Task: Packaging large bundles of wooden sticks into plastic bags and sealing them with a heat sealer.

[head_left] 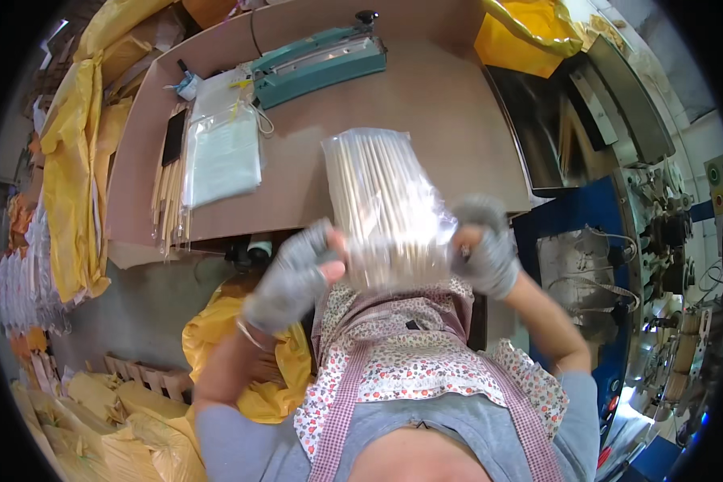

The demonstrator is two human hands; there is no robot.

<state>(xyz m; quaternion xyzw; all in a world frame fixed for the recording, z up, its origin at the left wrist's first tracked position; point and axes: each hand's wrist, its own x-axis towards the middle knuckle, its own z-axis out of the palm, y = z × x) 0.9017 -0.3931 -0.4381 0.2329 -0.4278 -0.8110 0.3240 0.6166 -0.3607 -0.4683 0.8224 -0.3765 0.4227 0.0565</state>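
A clear plastic bag of wooden sticks (381, 181) is in front of me, its far end over the table's front part and its near end close to my apron. The sticks lie side by side along the bag, and the near end is blurred and shiny. My left hand (293, 277), in a grey glove with bare fingertips, pinches the bag's near left corner between thumb and fingers. At the near right corner, my right hand (488, 249), gloved alike and smeared by motion, is closed on the plastic. Its far fingers are hard to make out.
On the table (450, 112) stand a teal bar heat sealer (321, 68) and a stack of clear bags (225, 157). Bundled sticks (165, 201) and a black phone (173, 136) lie at left. A metal tray (538, 120) and a blue machine (574, 257) are at right; yellow sacks (72, 185) stand left.
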